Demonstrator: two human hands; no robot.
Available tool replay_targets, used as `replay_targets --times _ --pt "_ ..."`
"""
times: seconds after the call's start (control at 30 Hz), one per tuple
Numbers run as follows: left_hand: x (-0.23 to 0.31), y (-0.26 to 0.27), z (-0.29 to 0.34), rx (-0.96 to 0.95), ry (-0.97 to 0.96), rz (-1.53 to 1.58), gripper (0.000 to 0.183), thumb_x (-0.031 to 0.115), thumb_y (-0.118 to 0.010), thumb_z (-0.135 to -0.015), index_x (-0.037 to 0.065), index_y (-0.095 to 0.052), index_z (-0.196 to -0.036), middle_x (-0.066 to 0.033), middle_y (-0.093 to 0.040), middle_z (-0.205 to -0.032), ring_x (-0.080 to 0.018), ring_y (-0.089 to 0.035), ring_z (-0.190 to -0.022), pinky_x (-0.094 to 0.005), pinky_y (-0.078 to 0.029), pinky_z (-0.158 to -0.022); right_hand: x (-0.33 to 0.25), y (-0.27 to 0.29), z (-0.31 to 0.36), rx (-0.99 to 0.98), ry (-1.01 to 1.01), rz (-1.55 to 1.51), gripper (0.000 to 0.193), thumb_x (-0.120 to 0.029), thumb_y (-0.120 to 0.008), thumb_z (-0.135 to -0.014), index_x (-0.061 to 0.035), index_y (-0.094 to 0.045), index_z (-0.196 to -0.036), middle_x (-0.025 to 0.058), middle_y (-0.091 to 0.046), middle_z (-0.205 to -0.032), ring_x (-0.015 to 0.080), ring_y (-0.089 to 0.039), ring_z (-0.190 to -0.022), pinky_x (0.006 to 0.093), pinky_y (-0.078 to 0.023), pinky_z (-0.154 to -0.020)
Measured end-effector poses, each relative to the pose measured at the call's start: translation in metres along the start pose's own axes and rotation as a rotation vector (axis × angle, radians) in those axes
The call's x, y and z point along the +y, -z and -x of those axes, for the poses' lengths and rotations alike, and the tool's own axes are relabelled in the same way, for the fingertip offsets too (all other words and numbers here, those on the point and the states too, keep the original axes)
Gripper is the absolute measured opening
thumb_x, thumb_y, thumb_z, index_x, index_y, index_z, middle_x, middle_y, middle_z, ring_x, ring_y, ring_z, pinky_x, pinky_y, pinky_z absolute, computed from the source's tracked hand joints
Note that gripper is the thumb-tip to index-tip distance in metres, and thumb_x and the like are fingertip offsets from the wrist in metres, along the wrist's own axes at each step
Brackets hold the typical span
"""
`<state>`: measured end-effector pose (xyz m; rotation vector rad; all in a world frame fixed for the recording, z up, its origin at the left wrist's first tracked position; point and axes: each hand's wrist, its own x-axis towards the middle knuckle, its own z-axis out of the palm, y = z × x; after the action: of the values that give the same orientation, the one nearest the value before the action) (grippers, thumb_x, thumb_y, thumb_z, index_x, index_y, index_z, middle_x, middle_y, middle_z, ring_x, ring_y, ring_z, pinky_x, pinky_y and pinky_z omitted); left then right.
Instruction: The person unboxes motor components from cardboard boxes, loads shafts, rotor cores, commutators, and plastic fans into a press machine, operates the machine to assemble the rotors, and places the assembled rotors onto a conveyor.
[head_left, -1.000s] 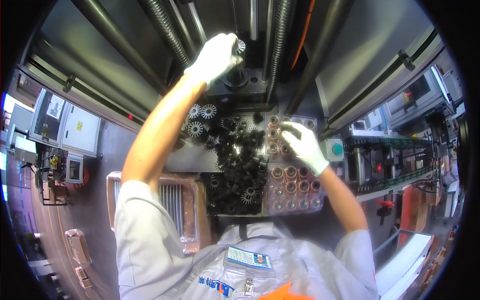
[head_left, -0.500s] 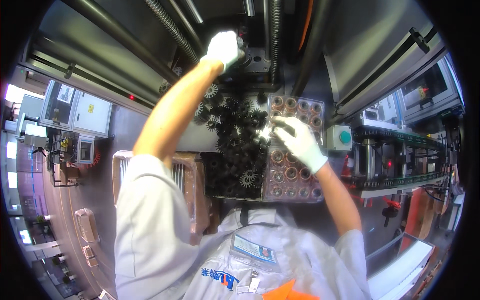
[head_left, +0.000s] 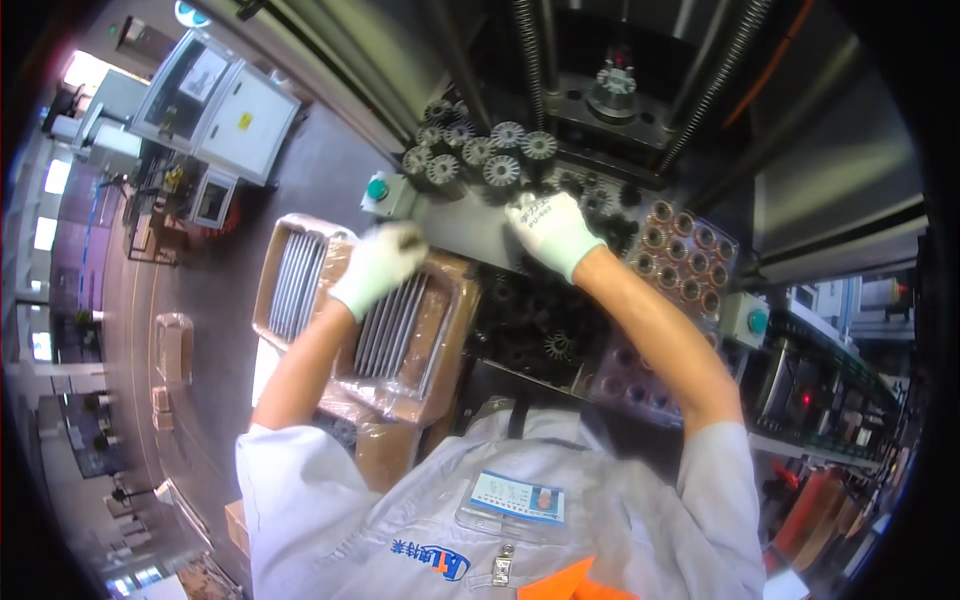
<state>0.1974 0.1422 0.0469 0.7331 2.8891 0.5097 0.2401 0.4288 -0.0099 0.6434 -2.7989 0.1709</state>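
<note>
My left hand (head_left: pixel 383 265), in a white glove, is blurred above an open carton (head_left: pixel 447 350) of metal rods (head_left: pixel 388 335). A green push button (head_left: pixel 377 189) is close beyond it. Something dark shows at its fingers, too smeared to make out. My right hand (head_left: pixel 550 232), gloved too, is closed at the edge of a pile of black toothed discs (head_left: pixel 600 195); what its fingertips hold, if anything, is hidden. Beyond it, several stacked slotted cores (head_left: pixel 502 170) with pale toothed tops stand on a metal plate (head_left: pixel 465 228).
Right of the pile lies a clear tray (head_left: pixel 735 250) of copper-coloured rings; a second tray (head_left: pixel 640 385) is nearer, partly behind my forearm. Machine columns and a steel fixture (head_left: pixel 612 95) stand at the back. Another green button box (head_left: pixel 745 320) is at the right.
My view has turned left. My left hand has come back from the machine fixture to above the rod carton. My right hand has left the ring tray for the black discs.
</note>
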Motion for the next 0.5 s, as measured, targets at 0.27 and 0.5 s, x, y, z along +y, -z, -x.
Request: replay_targets --times 0.27,0.5 --pt "-0.089 -0.160 0.077 -0.088 0.153 -0.259 0.042 0.021 -0.069 -0.078 -0.001 -0.061 -0.113 -0.0216 -0.068 -0.099 -0.0386 -0.068 -0.088 -0.0463 -0.055 -0.080 -0.012 -0.024 -0.035 -0.216 0.006 0.196 0.012 -0.010 -0.062 -0.080 -0.0082 -0.071 -0.087 0.0097 -0.071 -0.084 0.0255 -0.071 -0.076 0.0414 -0.053 -0.059" --pt "-0.082 -0.154 0.095 -0.143 0.235 -0.117 0.044 0.035 -0.066 -0.081 0.002 -0.064 -0.109 -0.0229 -0.070 -0.096 -0.0407 -0.069 -0.091 -0.0470 -0.055 -0.081 -0.018 0.007 -0.003 0.032 -0.149 -0.328 0.028 -0.012 -0.055 -0.087 -0.0165 -0.064 -0.113 0.0201 -0.062 -0.097 0.0368 -0.066 -0.077 0.0469 -0.055 -0.063"
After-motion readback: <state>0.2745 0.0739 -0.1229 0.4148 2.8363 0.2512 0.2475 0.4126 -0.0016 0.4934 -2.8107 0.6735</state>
